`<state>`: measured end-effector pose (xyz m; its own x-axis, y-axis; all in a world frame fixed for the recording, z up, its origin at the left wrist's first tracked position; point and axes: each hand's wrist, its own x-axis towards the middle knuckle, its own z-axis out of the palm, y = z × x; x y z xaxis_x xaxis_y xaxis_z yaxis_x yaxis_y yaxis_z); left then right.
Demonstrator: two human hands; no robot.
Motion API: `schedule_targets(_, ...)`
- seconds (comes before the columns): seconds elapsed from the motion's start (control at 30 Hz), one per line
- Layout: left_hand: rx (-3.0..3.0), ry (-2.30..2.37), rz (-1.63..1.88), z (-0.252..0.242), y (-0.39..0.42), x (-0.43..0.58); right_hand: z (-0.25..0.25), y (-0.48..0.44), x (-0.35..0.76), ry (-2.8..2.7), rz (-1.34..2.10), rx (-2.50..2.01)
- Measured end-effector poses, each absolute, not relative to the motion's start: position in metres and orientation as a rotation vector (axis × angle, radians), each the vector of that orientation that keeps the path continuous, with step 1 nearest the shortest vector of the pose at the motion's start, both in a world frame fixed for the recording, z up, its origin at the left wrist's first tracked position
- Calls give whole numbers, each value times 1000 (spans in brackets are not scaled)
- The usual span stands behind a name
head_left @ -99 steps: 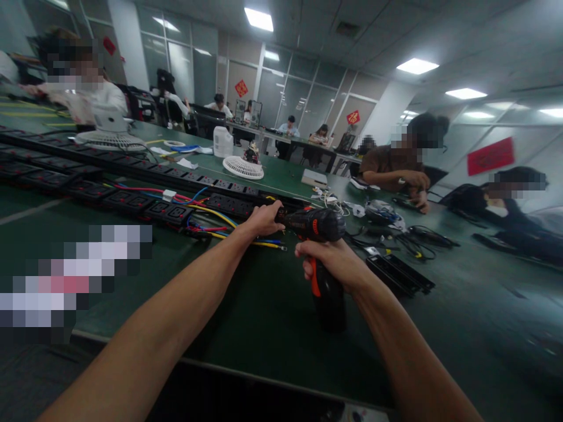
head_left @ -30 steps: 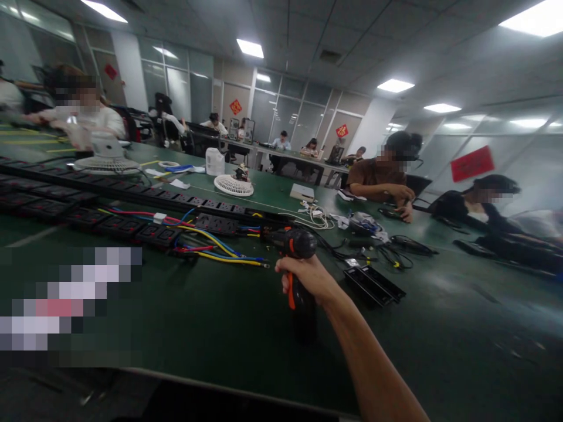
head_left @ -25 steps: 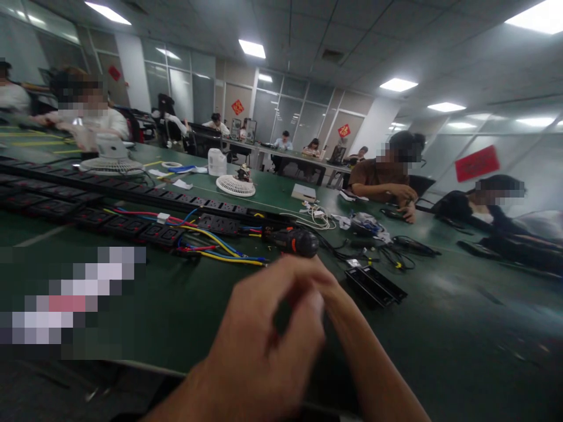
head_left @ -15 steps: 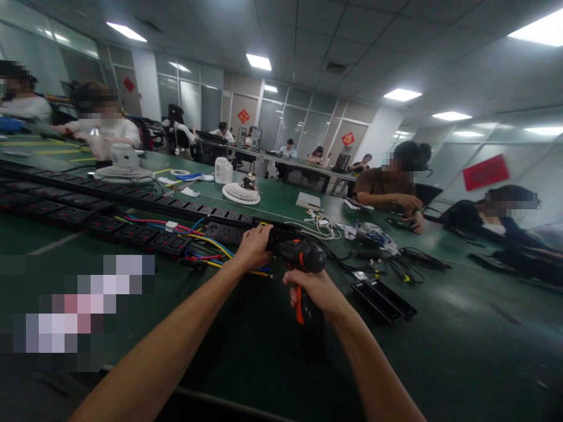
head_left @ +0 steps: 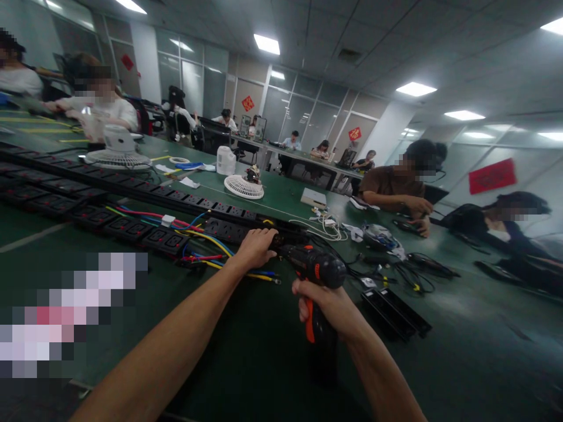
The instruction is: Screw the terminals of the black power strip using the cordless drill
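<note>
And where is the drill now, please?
In the head view, the drill is right of centre, in the right hand, its front end near the left hand.

1. Both arms are bare and reach forward, slanting inward toward each other.
2. The left forearm (head_left: 169,346) rises from the lower left, with its wrist (head_left: 235,271) nearly in line.
3. The left grip (head_left: 256,249) is palm down, back of the hand uppermost, knuckles bent; its fingertips are hidden, so how tightly it closes cannot be told.
4. The right forearm (head_left: 380,369) comes up from the lower right.
5. The right grip (head_left: 324,303) is wrapped closed, thumb pointing left, a curled finger showing beneath it.
6. The two grips are near each other but apart, the left farther forward.
</note>
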<state>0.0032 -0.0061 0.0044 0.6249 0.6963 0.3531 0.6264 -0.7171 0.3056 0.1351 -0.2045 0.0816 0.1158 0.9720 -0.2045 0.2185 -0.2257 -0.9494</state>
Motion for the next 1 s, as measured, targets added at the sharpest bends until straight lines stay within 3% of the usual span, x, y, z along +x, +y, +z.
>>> schedule_targets(1.0,2588,1127,662,-4,4,10,83,-205,131,-1269,1143,-1627)
